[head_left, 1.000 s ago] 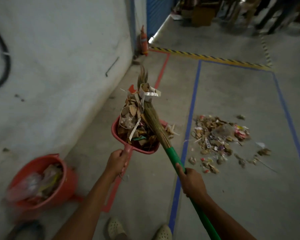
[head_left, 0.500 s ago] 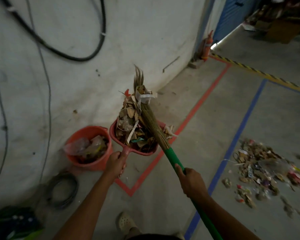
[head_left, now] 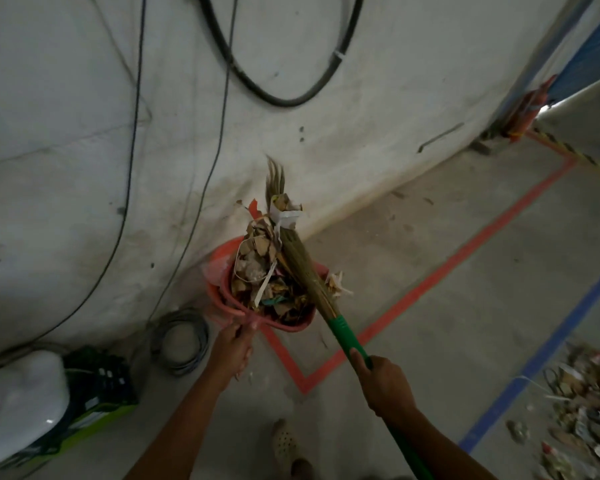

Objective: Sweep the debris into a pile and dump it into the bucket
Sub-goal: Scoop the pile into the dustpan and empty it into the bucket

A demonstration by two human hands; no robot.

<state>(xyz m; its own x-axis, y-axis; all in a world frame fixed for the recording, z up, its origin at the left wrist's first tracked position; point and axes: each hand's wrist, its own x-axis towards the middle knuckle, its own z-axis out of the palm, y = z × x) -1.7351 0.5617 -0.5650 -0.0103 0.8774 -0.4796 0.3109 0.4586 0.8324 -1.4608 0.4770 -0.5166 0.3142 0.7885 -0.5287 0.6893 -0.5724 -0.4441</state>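
My left hand (head_left: 231, 351) grips the handle of a red dustpan (head_left: 291, 325) heaped with dry leaves, paper strips and scraps (head_left: 264, 271). The loaded pan hangs directly over the orange bucket (head_left: 219, 261), which stands against the wall and is mostly hidden behind it. My right hand (head_left: 385, 384) holds the green handle of a straw broom (head_left: 302, 265), whose bristles lie across the top of the load, pressing on it. A remaining debris pile (head_left: 582, 410) lies on the floor at the far right.
A coil of grey cable (head_left: 181, 341) lies left of the bucket. A green-black box (head_left: 97, 389) and a white bag (head_left: 18, 400) sit at lower left. Cables hang on the wall (head_left: 222, 98). Red (head_left: 430, 282) and blue (head_left: 534, 365) floor tape cross the concrete. My feet (head_left: 284, 441) are below.
I have turned left and carried the loaded dustpan from beside the bucket to right over it. The broom stays pressed on the load; the floor pile has slid to the right edge.
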